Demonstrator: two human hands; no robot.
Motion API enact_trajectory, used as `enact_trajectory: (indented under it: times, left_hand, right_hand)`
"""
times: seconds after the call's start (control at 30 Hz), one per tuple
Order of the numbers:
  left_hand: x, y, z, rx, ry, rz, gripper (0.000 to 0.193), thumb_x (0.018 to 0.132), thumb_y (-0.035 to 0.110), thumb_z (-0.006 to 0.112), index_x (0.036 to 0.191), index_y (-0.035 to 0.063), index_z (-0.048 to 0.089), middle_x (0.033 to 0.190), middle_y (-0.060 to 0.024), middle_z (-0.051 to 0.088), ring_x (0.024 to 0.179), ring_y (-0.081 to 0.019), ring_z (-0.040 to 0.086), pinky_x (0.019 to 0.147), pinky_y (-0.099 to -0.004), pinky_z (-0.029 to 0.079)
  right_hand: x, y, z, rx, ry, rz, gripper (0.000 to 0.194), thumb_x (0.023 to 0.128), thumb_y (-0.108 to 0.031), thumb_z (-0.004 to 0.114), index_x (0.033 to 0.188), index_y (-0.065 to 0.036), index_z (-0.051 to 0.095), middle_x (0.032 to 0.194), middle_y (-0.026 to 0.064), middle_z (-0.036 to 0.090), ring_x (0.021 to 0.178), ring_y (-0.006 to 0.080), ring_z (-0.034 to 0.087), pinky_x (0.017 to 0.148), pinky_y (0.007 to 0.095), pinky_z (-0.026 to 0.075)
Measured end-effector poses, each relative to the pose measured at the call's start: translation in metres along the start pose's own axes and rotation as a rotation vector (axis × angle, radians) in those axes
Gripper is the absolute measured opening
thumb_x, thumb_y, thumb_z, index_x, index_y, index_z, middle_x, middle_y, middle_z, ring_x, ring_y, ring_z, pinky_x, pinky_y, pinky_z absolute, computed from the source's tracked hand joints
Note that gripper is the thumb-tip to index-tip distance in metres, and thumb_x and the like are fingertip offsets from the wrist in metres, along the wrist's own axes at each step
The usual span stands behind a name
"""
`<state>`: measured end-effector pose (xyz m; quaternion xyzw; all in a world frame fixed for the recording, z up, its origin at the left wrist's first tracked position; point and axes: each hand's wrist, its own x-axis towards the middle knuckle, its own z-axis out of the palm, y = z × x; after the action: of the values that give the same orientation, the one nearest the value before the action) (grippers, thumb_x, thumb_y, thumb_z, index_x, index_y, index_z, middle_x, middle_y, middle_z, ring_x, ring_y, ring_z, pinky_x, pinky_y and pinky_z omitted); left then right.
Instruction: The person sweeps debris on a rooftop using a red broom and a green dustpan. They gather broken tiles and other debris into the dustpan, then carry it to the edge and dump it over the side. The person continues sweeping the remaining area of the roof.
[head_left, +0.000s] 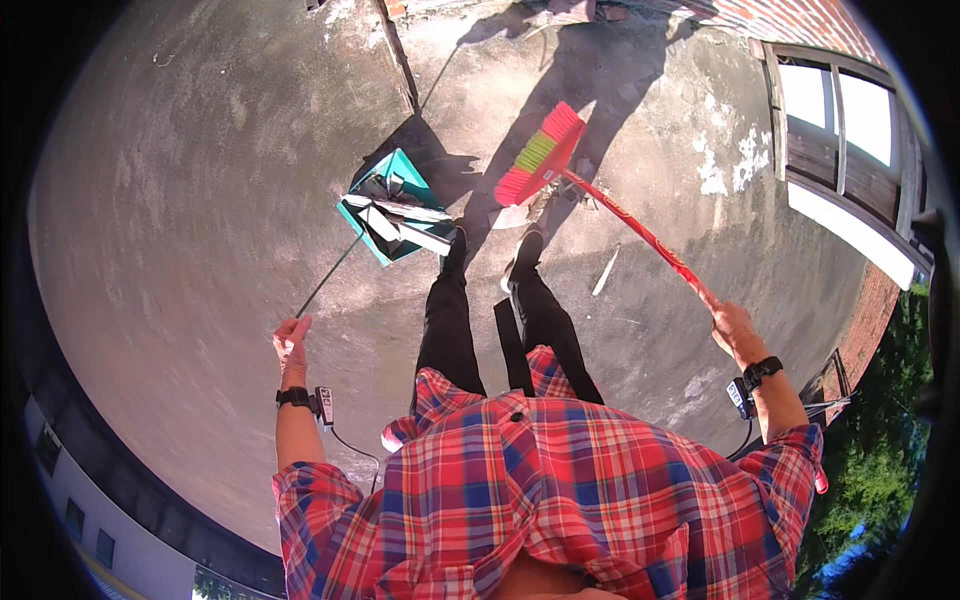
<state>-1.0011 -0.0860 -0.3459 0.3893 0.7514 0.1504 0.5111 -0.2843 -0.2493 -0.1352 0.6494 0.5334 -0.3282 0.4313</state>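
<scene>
My left hand (292, 343) is closed around the thin handle (330, 274) of a teal dustpan (408, 172). The pan sits by my left shoe and is loaded with several pale strips of debris (397, 208) and darker scraps. In my right hand (737, 332) is the red handle (645, 234) of a broom. Its head (541, 156), with pink and lime-green bristles, is ahead of my right shoe, to the right of the pan. Beneath the broom head lie a flat pale piece (511, 217) and small crumbs of rubble. Whether the bristles touch the ground I cannot tell.
A thin white sliver (606, 271) lies on the stained concrete floor (195, 225) right of my feet. A wooden window frame (840, 127) stands at the upper right, near a brick wall (814, 22). A dark wooden strip (399, 56) runs along the floor ahead.
</scene>
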Motion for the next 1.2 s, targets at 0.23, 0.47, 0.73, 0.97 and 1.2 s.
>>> enact_trajectory:
  times: [0.23, 0.47, 0.73, 0.97, 1.2]
  left_hand:
    - [-0.015, 0.045, -0.007, -0.051, 0.031, -0.093, 0.032, 0.069, 0.016, 0.069, 0.052, 0.0057, 0.044, 0.058, 0.0055, 0.035, 0.057, -0.0079, 0.031, 0.054, -0.0268, 0.022]
    - [-0.031, 0.077, -0.024, 0.037, 0.055, -0.068, 0.027, 0.068, 0.018, 0.069, 0.052, 0.0048, 0.051, 0.058, 0.005, 0.039, 0.057, -0.0079, 0.034, 0.054, -0.0264, 0.025]
    - [-0.021, 0.061, -0.035, 0.236, 0.171, 0.013, 0.029, 0.065, 0.023, 0.071, 0.055, 0.0008, 0.055, 0.053, 0.0044, 0.042, 0.054, -0.0083, 0.036, 0.05, -0.0266, 0.027]
    - [-0.02, 0.091, -0.054, 0.541, 0.071, 0.016, 0.035, 0.066, 0.029, 0.072, 0.056, -0.0001, 0.057, 0.052, 0.0031, 0.041, 0.053, -0.0086, 0.036, 0.05, -0.0269, 0.029]
    - [-0.054, 0.169, -0.005, 0.395, 0.078, 0.18, 0.031, 0.069, 0.028, 0.071, 0.053, 0.0051, 0.056, 0.053, 0.0031, 0.043, 0.053, -0.009, 0.038, 0.052, -0.026, 0.031]
  right_hand:
    - [0.054, -0.045, -0.01, -0.037, 0.069, -0.183, 0.069, 0.081, -0.003, 0.045, 0.138, -0.031, 0.017, 0.083, 0.0148, 0.058, 0.074, 0.0307, 0.061, 0.062, 0.0409, 0.05]
    - [0.088, 0.026, 0.008, -0.31, -0.118, -0.038, 0.068, 0.083, -0.011, 0.05, 0.138, -0.031, 0.015, 0.089, 0.0124, 0.059, 0.078, 0.0275, 0.061, 0.066, 0.0387, 0.051]
    - [-0.019, 0.056, 0.072, -0.161, 0.018, 0.1, 0.07, 0.081, -0.008, 0.049, 0.137, -0.036, 0.017, 0.082, 0.0135, 0.06, 0.069, 0.0303, 0.062, 0.061, 0.0401, 0.05]
    - [-0.118, -0.005, 0.216, 0.74, 0.146, 0.239, 0.07, 0.073, 0.001, 0.049, 0.132, -0.034, 0.033, 0.083, 0.0142, 0.063, 0.064, 0.0331, 0.06, 0.055, 0.0432, 0.047]
    - [-0.161, -0.033, 0.294, 1.731, 0.19, 0.521, 0.075, 0.069, 0.008, 0.044, 0.134, -0.027, 0.035, 0.083, 0.0034, 0.059, 0.046, 0.0086, 0.044, 0.038, 0.0229, 0.036]
